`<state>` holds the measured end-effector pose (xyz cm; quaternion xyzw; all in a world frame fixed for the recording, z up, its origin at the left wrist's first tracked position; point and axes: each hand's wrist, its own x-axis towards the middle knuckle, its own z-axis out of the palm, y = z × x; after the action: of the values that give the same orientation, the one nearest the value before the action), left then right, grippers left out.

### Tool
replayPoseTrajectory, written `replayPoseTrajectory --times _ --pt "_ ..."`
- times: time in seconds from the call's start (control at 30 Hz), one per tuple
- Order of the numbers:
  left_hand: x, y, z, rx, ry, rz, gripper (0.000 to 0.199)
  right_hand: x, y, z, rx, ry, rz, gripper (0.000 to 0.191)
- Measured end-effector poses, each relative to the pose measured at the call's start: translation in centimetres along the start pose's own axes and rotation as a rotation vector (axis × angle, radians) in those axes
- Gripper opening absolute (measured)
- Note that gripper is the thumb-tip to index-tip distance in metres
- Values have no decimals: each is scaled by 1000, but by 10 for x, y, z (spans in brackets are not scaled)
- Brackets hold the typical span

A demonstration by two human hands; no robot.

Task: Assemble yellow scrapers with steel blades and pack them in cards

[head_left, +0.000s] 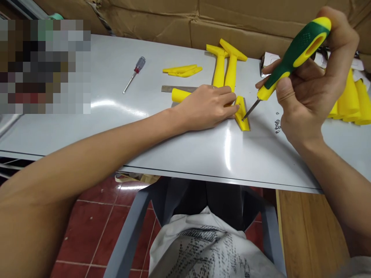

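My left hand [210, 106] is closed around a yellow T-shaped scraper [242, 116] lying on the table. Its handle end pokes out on the left of my hand and its head on the right; the middle is hidden under my fingers. High on the right, my right hand [311, 88] grips a green and yellow screwdriver [295, 54], tilted down to the left. The screwdriver's tip touches a screw spot near the lower end of the scraper's head. Several small dark screws [277, 125] lie loose beside my right hand.
Two more yellow scrapers [228, 65] lie at the back, near the cardboard [162, 19]. Left of them are thin yellow pieces [182, 70], a flat metal strip [176, 88] and a clear-handled screwdriver [136, 71]. Several yellow handles [352, 100] are piled at the right.
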<state>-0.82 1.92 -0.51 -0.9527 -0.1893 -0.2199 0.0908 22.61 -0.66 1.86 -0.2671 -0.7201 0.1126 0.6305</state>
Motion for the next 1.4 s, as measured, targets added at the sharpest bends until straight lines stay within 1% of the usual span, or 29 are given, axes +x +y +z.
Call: replayPoseTrajectory --times 0.2,0.4,0.5,0.73,0.83,0.9,1.0,1.07,1.13,1.2,1.27,1.4 --pt "0 0 -1 -12 -11 -10 42 2 -5 -5 10 4 8 67" --pt "1 2 -5 19 -33 5 45 0 -3 -7 -12 -73 26 64" --pt "1 2 -6 30 -49 0 43 0 -4 -7 27 -80 34 63" --pt "2 5 -11 43 -77 -13 44 10 -4 -16 115 -236 59 64" --pt "3 6 -13 46 -78 -16 44 15 -8 -18 53 -263 17 65" --pt "3 6 -13 48 -79 -19 43 17 -11 -18 -30 -264 -2 74" --pt "2 6 -11 47 -86 -28 42 16 -12 -18 -144 -226 28 84" --pt "1 5 -9 38 -84 -39 41 13 -8 -16 -164 -155 30 88" --pt "1 5 -7 35 -82 -51 40 10 -3 -13 -161 -56 -23 88" --pt "0 5 -6 37 -81 -56 39 7 -1 -10 -190 4 -46 84" --pt "0 5 -7 41 -77 -50 38 7 -3 -9 -246 24 -49 79" --pt "0 6 -9 64 -81 -26 37 8 -12 -8 -281 -3 -75 75"
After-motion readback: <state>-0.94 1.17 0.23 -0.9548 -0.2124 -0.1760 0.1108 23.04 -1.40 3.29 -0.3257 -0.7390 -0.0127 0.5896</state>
